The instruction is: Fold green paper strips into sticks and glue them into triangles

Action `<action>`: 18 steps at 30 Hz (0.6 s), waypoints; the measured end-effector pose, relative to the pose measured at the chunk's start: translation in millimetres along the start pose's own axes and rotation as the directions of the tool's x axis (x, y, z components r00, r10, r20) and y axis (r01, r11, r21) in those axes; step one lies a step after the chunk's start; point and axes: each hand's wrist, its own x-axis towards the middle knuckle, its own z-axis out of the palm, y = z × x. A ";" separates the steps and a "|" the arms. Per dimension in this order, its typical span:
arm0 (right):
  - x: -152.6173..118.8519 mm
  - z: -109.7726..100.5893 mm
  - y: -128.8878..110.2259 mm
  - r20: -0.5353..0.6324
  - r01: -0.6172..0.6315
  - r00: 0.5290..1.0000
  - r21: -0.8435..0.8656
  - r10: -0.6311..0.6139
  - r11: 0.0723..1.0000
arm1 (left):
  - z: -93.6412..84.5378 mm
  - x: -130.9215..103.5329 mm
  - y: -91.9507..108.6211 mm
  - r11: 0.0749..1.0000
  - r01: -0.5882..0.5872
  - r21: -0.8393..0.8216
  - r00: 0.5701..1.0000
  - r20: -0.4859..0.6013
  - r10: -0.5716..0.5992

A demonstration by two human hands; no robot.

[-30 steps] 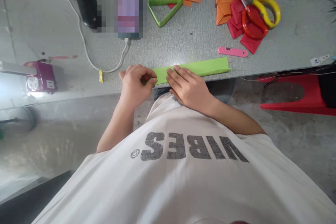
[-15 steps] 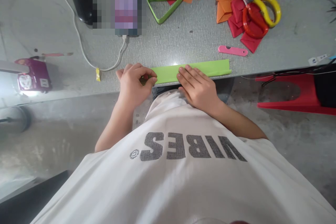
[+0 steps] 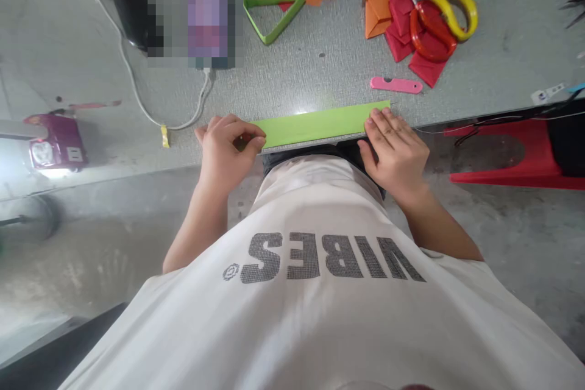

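A long light-green paper strip (image 3: 315,124) lies along the front edge of the grey table. My left hand (image 3: 231,149) pinches its left end between thumb and fingers. Over the right end rests my right hand (image 3: 397,149), fingers stretched out and pressing on the paper, thumb apart near the table edge. Farther back stands a green paper triangle (image 3: 274,18), a folded band on its edge. Just behind the strip's right end lies a pink folding cutter (image 3: 396,85).
Scissors with red and yellow handles (image 3: 434,18) lie on folded orange and red papers (image 3: 378,3). A blurred phone (image 3: 208,12) with a white cable (image 3: 132,76) lies back left, near a purple device (image 3: 57,141). A red stool (image 3: 516,178) is at the right.
My right hand has slid rightward along the strip from its middle to its right end. The raised fold at that end now looks flat. My left hand keeps its pinch.
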 end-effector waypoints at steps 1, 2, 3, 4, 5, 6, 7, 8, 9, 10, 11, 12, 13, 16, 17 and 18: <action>-0.7 -2.1 3.0 0.004 0.002 1.000 -0.016 -0.002 1.000 | 0.2 -1.3 -0.6 1.000 -0.002 -0.007 1.000 -0.008 0.002; -1.1 -4.0 5.3 0.014 0.005 1.000 -0.027 -0.004 1.000 | 0.8 -2.8 -1.8 1.000 -0.006 -0.013 1.000 -0.020 0.006; -1.2 -5.3 7.0 0.030 0.005 1.000 -0.032 -0.004 0.999 | 1.5 -4.4 -3.6 1.000 -0.012 -0.018 0.999 -0.036 0.011; -1.2 -6.3 8.1 0.048 0.002 0.999 -0.032 0.000 0.999 | 2.3 -5.9 -6.1 1.000 -0.017 -0.022 0.998 -0.055 0.016; -1.2 -6.8 8.8 0.067 -0.004 0.998 -0.029 0.006 1.000 | 3.0 -7.2 -9.3 0.999 -0.023 -0.023 0.997 -0.076 0.021; -1.3 -6.9 9.1 0.082 -0.011 0.997 -0.024 0.013 1.000 | 3.4 -8.4 -12.9 0.999 -0.030 -0.022 0.995 -0.096 0.028; -1.5 -6.6 9.1 0.090 -0.017 0.996 -0.020 0.019 1.000 | 3.3 -9.4 -16.8 0.999 -0.038 -0.016 0.993 -0.114 0.036; -1.6 -6.1 8.9 0.092 -0.020 0.996 -0.019 0.021 1.000 | 2.9 -10.2 -21.0 0.999 -0.050 -0.008 0.990 -0.129 0.048; -1.7 -5.3 8.4 0.088 -0.018 0.996 -0.020 0.020 1.000 | 2.3 -11.1 -25.3 0.998 -0.065 0.002 0.988 -0.140 0.064; -1.6 -4.3 7.7 0.078 -0.014 0.997 -0.023 0.016 1.000 | 1.6 -11.9 -29.5 0.996 -0.085 0.013 0.985 -0.148 0.086; -1.2 -3.4 7.0 0.064 -0.008 0.998 -0.027 0.010 1.000 | 1.1 -12.8 -33.4 0.994 -0.110 0.024 0.981 -0.159 0.112; -0.4 -2.5 6.3 0.046 -0.001 0.999 -0.030 0.003 1.000 | 0.9 -13.8 -36.8 0.989 -0.143 0.035 0.974 -0.175 0.147; 0.9 -1.8 5.8 0.026 0.005 1.000 -0.030 -0.004 1.000 | 1.2 -15.0 -39.8 0.982 -0.183 0.046 0.964 -0.190 0.188; 6.6 -1.3 7.2 -0.043 0.020 0.999 -0.024 -0.021 1.000 | 3.8 -19.7 -43.9 0.935 -0.334 0.116 0.912 -0.209 0.352; 8.7 -1.6 9.0 -0.068 0.023 0.997 -0.025 -0.025 0.999 | 4.8 -21.4 -43.5 0.913 -0.378 0.151 0.892 -0.204 0.403; 10.8 -2.0 11.3 -0.089 0.024 0.996 -0.029 -0.026 0.999 | 5.5 -22.8 -42.3 0.892 -0.413 0.186 0.873 -0.198 0.445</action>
